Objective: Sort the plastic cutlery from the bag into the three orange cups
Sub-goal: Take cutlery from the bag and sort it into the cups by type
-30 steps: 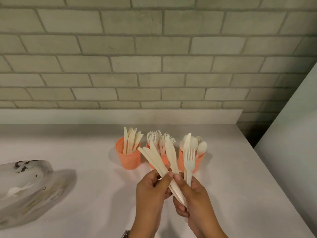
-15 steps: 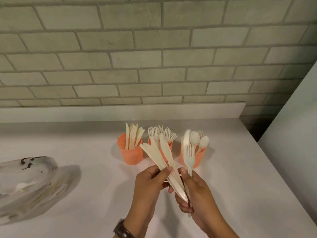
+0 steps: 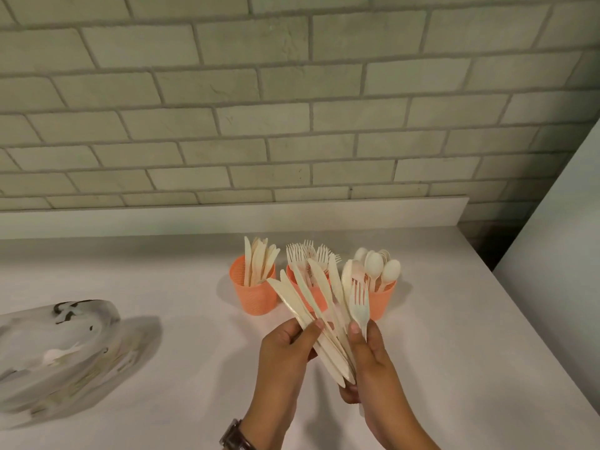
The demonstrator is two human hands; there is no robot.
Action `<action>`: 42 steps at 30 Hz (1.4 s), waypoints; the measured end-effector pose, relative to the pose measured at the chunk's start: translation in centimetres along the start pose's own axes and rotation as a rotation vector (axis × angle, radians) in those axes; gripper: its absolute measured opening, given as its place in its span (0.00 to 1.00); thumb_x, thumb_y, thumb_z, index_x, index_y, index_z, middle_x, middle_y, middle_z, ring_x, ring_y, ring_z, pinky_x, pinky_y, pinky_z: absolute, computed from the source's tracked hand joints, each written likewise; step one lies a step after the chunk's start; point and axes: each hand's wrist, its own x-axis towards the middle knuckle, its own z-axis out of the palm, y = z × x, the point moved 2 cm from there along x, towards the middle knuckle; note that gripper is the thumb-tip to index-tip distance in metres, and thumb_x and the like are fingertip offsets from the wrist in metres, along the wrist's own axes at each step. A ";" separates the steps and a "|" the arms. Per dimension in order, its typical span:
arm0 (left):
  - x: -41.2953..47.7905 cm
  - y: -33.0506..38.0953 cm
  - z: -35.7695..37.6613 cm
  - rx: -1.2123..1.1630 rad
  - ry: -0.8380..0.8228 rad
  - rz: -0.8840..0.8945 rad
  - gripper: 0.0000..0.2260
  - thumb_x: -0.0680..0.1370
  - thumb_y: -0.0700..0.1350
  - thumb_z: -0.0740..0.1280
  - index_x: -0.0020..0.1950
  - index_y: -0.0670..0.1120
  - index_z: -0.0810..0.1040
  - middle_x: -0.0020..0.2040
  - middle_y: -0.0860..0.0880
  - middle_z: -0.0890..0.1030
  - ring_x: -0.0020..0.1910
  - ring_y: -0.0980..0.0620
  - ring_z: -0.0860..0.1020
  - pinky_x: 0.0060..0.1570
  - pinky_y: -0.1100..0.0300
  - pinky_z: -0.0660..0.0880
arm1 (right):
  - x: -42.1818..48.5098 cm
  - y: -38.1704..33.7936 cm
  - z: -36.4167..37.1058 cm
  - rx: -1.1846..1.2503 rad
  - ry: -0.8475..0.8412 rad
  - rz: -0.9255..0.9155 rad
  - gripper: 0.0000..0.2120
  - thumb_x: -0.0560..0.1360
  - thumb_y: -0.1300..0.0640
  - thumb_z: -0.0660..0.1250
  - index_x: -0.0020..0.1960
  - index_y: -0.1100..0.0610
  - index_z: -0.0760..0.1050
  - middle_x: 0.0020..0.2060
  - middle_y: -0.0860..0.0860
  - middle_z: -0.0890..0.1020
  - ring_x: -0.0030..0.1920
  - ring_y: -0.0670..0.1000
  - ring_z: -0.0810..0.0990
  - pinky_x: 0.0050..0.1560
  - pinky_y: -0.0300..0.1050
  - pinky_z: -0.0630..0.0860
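Fanning a mixed bundle of cutlery (image 3: 319,315) between them, the left hand (image 3: 285,352) and the right hand (image 3: 370,358) both close on its handles, low over the table (image 3: 162,368). The bundle shows about four knives, one fork (image 3: 359,303) on its right edge and what looks like a spoon behind it. Just beyond stand three orange cups in a row: the left cup (image 3: 255,295) holds knives, the middle cup (image 3: 316,295) forks, the right cup (image 3: 383,302) spoons, several apiece, too overlapped to count. Well to the left lies the bag (image 3: 55,352), slumped, with at least one pale piece inside. Sorting looks mostly done; this handful and the bag's remnants remain.
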 end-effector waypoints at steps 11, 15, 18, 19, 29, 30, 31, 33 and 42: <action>0.6 -0.9 -0.8 -0.040 -0.050 -0.064 0.07 0.75 0.37 0.67 0.49 0.46 0.83 0.46 0.48 0.86 0.47 0.48 0.83 0.50 0.57 0.78 | 0.3 0.8 0.5 -0.048 0.013 0.044 0.09 0.81 0.56 0.54 0.53 0.55 0.73 0.31 0.54 0.72 0.20 0.45 0.67 0.22 0.35 0.60; 0.9 -0.8 -1.2 -0.070 -0.056 -0.067 0.07 0.75 0.38 0.67 0.50 0.45 0.83 0.47 0.46 0.85 0.49 0.48 0.83 0.51 0.56 0.78 | 0.5 0.3 0.9 -0.066 0.008 -0.008 0.11 0.80 0.58 0.58 0.51 0.52 0.79 0.26 0.49 0.73 0.21 0.46 0.65 0.22 0.36 0.60; 1.4 -0.7 -1.9 -0.147 -0.105 -0.123 0.09 0.74 0.40 0.68 0.52 0.42 0.83 0.50 0.41 0.84 0.49 0.46 0.82 0.52 0.56 0.78 | 0.6 0.3 1.4 -0.118 -0.007 -0.037 0.11 0.79 0.57 0.60 0.50 0.47 0.81 0.22 0.45 0.71 0.21 0.45 0.63 0.21 0.36 0.60; 1.6 -0.7 -2.1 -0.192 -0.133 -0.153 0.11 0.72 0.42 0.68 0.52 0.40 0.82 0.50 0.40 0.84 0.49 0.46 0.81 0.55 0.55 0.78 | 0.6 0.3 1.7 -0.140 -0.024 -0.046 0.12 0.79 0.57 0.60 0.52 0.46 0.81 0.21 0.44 0.72 0.21 0.44 0.62 0.21 0.35 0.60; 2.9 -0.6 -4.7 -0.038 -0.196 -0.241 0.08 0.75 0.43 0.67 0.49 0.41 0.83 0.42 0.44 0.83 0.28 0.57 0.73 0.32 0.66 0.71 | 2.0 1.6 3.1 -0.526 -0.013 -0.295 0.22 0.78 0.58 0.62 0.50 0.26 0.74 0.44 0.42 0.78 0.48 0.42 0.77 0.44 0.29 0.71; 3.2 -0.4 -4.9 -0.040 -0.193 -0.247 0.06 0.76 0.42 0.67 0.48 0.41 0.82 0.38 0.46 0.82 0.24 0.58 0.69 0.27 0.68 0.67 | 2.3 1.8 3.3 -0.567 -0.021 -0.308 0.22 0.78 0.58 0.62 0.52 0.27 0.74 0.43 0.44 0.77 0.49 0.42 0.76 0.44 0.29 0.71; 3.5 -0.2 -5.1 -0.050 -0.188 -0.250 0.05 0.76 0.40 0.66 0.45 0.41 0.81 0.34 0.48 0.81 0.23 0.59 0.67 0.24 0.69 0.66 | 2.5 2.0 3.6 -0.607 -0.031 -0.313 0.22 0.78 0.57 0.61 0.54 0.27 0.72 0.43 0.45 0.77 0.49 0.41 0.76 0.45 0.29 0.71; 4.1 0.3 -5.6 -0.059 -0.182 -0.238 0.06 0.78 0.39 0.64 0.43 0.42 0.79 0.29 0.50 0.78 0.23 0.58 0.66 0.24 0.69 0.67 | 2.6 2.1 4.6 -0.657 -0.067 -0.301 0.20 0.79 0.53 0.59 0.60 0.27 0.66 0.48 0.42 0.76 0.46 0.41 0.76 0.46 0.29 0.71; 12.8 7.0 -10.4 0.188 0.007 0.317 0.06 0.79 0.40 0.62 0.48 0.42 0.79 0.34 0.50 0.80 0.28 0.58 0.74 0.32 0.62 0.72 | 3.4 1.7 5.1 -0.403 0.239 -0.299 0.11 0.78 0.44 0.56 0.55 0.38 0.75 0.36 0.41 0.78 0.30 0.43 0.73 0.35 0.42 0.71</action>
